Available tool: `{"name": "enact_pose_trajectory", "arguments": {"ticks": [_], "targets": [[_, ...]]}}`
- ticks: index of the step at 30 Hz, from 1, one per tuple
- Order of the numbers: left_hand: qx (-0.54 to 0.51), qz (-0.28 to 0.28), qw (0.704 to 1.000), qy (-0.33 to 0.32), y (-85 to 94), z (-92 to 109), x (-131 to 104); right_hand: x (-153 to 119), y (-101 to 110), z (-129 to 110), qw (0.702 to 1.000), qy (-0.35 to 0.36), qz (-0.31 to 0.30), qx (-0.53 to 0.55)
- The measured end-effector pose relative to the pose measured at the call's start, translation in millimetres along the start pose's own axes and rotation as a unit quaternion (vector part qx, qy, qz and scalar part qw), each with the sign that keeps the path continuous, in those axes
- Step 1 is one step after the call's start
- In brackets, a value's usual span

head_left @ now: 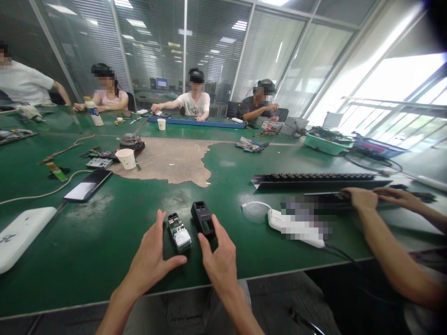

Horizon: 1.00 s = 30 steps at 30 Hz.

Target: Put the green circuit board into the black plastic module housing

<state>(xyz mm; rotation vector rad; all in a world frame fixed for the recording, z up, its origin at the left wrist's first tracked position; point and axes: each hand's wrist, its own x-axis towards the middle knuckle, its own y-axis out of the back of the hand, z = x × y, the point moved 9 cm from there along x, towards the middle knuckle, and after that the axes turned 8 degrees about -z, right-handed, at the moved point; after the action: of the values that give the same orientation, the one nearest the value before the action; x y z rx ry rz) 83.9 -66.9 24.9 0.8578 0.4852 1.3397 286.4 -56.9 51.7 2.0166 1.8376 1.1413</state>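
A small circuit board (179,232) with a white block at its near end lies on the green table in front of me. My left hand (153,253) is beside it on the left, thumb and fingers spread apart around its near corner, without visibly gripping it. Just right of the board is a black plastic casing (202,218) with openings in its face. My right hand (219,253) has its thumb and fingers on the casing's near end, one on each side.
A phone (89,184), white power bank (24,237) and paper cup (126,158) are to the left. On the right lie a white power strip (307,232) and a long black rail (321,180); a co-worker's hands (361,199) work there. Several people sit across the table.
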Motion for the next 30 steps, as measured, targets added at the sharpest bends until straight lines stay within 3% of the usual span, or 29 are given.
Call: {"name": "enact_pose_trajectory", "arguments": {"ticks": [8, 30], "targets": [[0.038, -0.002, 0.999, -0.007, -3.3, 2, 5, -2, -11, 11, 0.999, 0.016, -0.029, 0.000], [0.001, -0.012, 1.000, 0.003, -2.6, 1, -1, -8, -14, 19, 1.000, 0.025, -0.012, 0.003]]}}
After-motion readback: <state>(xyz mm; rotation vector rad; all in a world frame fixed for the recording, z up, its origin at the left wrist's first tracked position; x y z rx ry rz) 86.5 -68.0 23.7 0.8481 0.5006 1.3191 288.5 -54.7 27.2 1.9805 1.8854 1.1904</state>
